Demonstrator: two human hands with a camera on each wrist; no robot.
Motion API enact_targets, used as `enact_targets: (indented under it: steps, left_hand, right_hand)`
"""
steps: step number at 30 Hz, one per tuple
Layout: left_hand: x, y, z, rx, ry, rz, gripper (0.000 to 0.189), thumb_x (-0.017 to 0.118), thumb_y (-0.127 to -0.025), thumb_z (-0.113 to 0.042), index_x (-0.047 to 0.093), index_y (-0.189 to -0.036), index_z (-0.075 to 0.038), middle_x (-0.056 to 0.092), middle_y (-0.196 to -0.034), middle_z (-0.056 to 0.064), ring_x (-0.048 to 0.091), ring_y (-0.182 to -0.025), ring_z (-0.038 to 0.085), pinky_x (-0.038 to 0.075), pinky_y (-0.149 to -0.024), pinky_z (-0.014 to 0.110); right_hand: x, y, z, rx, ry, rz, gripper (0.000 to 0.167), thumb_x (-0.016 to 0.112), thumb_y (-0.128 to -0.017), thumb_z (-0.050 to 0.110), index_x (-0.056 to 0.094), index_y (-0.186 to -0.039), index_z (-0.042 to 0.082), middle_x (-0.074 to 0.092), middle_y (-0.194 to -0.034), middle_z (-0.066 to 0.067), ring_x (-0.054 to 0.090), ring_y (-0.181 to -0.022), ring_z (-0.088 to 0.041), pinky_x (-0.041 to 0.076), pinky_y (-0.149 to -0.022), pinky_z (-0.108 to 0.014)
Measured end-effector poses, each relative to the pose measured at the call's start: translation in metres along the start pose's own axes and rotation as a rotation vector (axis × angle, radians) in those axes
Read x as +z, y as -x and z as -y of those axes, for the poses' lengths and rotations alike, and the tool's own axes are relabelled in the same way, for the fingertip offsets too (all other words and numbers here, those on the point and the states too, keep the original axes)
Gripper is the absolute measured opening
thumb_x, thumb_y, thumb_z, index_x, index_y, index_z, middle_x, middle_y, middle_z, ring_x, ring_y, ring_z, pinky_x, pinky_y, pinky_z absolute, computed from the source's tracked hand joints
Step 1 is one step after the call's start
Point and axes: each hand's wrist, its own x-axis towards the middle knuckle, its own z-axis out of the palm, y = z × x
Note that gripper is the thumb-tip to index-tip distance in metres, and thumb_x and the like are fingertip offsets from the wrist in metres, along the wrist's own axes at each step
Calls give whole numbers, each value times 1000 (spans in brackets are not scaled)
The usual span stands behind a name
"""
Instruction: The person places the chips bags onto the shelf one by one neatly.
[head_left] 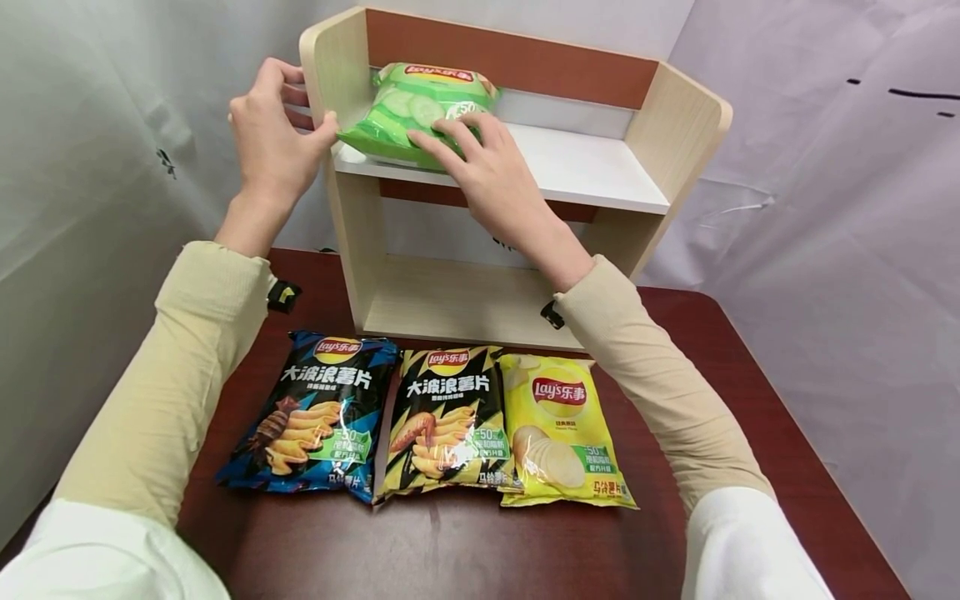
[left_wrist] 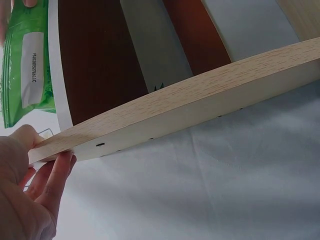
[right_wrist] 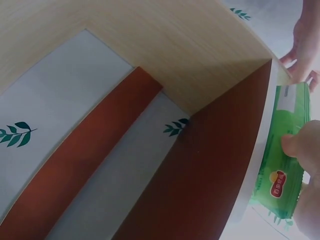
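A green bag of potato chips [head_left: 408, 112] lies on the upper shelf, against the left side panel [head_left: 337, 75] of a small wooden shelf unit. My right hand [head_left: 491, 171] holds it, fingers spread over its front; in the right wrist view the thumb [right_wrist: 290, 145] presses its near face. With thumb inside and fingers outside, my left hand [head_left: 277, 133] grips the front edge of that panel. The left thumb tip is right at the bag's lower left corner. From the left wrist view, the bag's bottom [left_wrist: 32, 70] sits at the shelf's front edge.
In front of the unit, a blue chip bag [head_left: 311, 417], a black-and-yellow chip bag [head_left: 446, 425] and a yellow chip bag [head_left: 562, 433] lie side by side on the dark red table [head_left: 450, 550]. The white upper shelf [head_left: 585, 167] extends right of the green bag. Pale cloth hangs around.
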Motion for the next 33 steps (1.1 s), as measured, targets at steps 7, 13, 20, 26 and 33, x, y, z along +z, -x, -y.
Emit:
enact_targets:
  steps: [7,13,20,26,33]
  left_hand:
    - [0,1,-1,-3,-38,9,35,61,-86,-28,58,-119,-15,71,-114,6,67,-84,5,55,-84,19]
    - [0,1,0,-10,-40,12,36,61,-86,-28,58,-120,-15,71,-115,6,67,-88,8,55,-85,21]
    - [0,0,0,-5,-45,13,36,61,-87,-28,57,-120,-15,71,-115,6,68,-88,8,55,-86,21]
    - [1,1,0,0,-34,7,35,62,-86,-27,58,-119,-14,71,-113,6,68,-86,7,56,-85,21]
    - [1,0,0,9,-26,2,35,63,-85,-27,59,-118,-14,72,-112,7,64,-78,-2,56,-81,18]
  right_hand:
    - [0,2,0,-3,-40,-7,46,32,-99,2,48,-140,16,53,-139,-11,43,-127,-31,33,-111,-42]
    - [0,5,2,18,-49,15,46,46,-97,19,44,-143,14,46,-146,-11,37,-135,-32,25,-117,-44]
    - [-3,8,4,59,-22,45,51,45,-96,21,38,-147,15,36,-154,-10,27,-144,-28,16,-120,-50]
    - [-3,10,2,62,-14,49,52,47,-96,23,38,-147,17,36,-154,-9,27,-144,-27,15,-120,-50]
    - [-3,10,1,75,-9,66,53,46,-96,23,37,-148,18,35,-155,-8,25,-145,-27,17,-120,-51]
